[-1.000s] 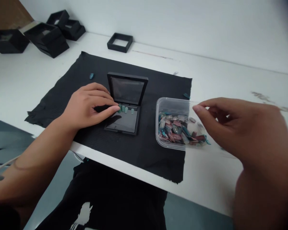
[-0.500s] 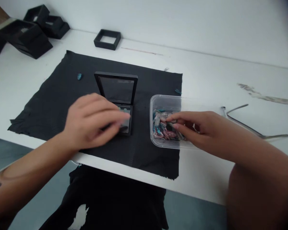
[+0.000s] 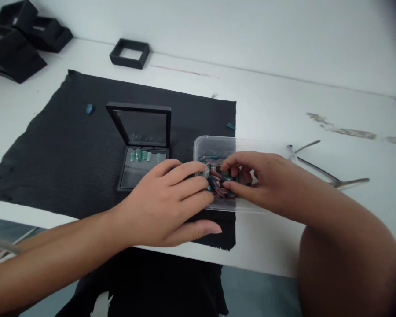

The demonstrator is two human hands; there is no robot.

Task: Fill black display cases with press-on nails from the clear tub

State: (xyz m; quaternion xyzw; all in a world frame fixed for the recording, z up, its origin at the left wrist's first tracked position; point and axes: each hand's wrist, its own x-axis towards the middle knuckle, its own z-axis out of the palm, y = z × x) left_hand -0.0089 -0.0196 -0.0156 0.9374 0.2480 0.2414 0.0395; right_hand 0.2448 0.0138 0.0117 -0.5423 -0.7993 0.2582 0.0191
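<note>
The left hand [image 3: 165, 207] is turned back up, its fingers slightly spread and pointing toward the right hand [image 3: 260, 185]. Its fingertips reach over the side of a clear plastic tub [image 3: 214, 141], onto or just above the loose nail-shaped pieces [image 3: 216, 181] inside, while its thumb sticks out away from the fingers, outside the tub. This hand is loosely open, not closed on anything that shows. The right hand comes in from the opposite side, wrist fairly straight, fingers bent down into the tub. Its thumb and index fingertips stand apart, facing the left fingertips across the pieces; whether its curled fingers hold a piece, I cannot tell. Both hands meet over the tub without visibly touching each other.

Beyond the left hand, and partly hidden by it, a dark hinged case [image 3: 141, 106] stands open with its lid tilted up. Green nail-shaped pieces [image 3: 144, 155] sit in a row in its lower half, near the hinge. A black cloth [image 3: 53, 141] spreads under the case and around the left hand. Past the right forearm, a pair of glasses [image 3: 317, 169] lies on the white table [image 3: 267, 246]
</note>
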